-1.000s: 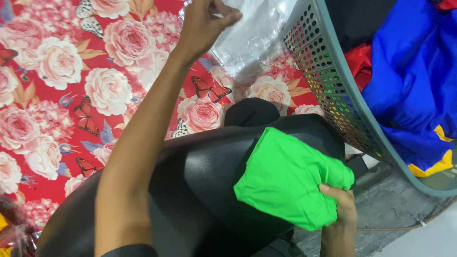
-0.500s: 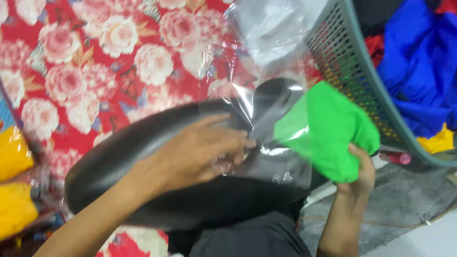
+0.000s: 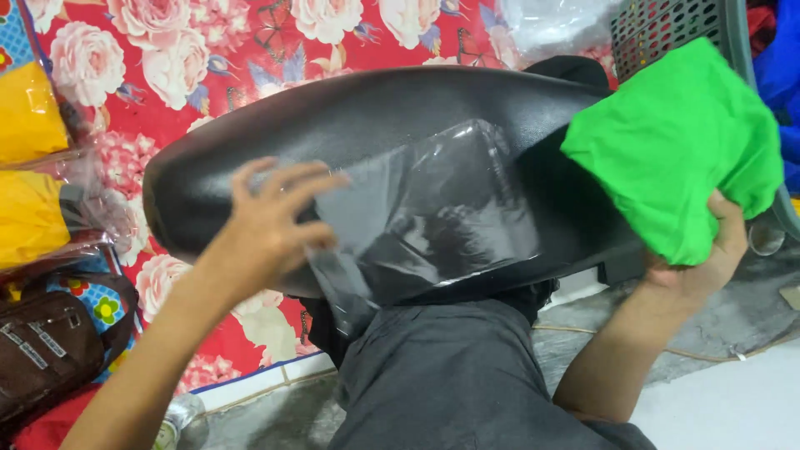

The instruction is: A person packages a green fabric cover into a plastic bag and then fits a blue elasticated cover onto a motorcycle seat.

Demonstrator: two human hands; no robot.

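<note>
I am spreading my left hand flat, fingers splayed, pinning the clear plastic bag on the black seat-like board at centre. My right hand is clutching the folded green garment at three o'clock. The slick film may be sliding from under my palm, or the fold loosening. Yellow bagged packs are lying at nine o'clock.
</note>
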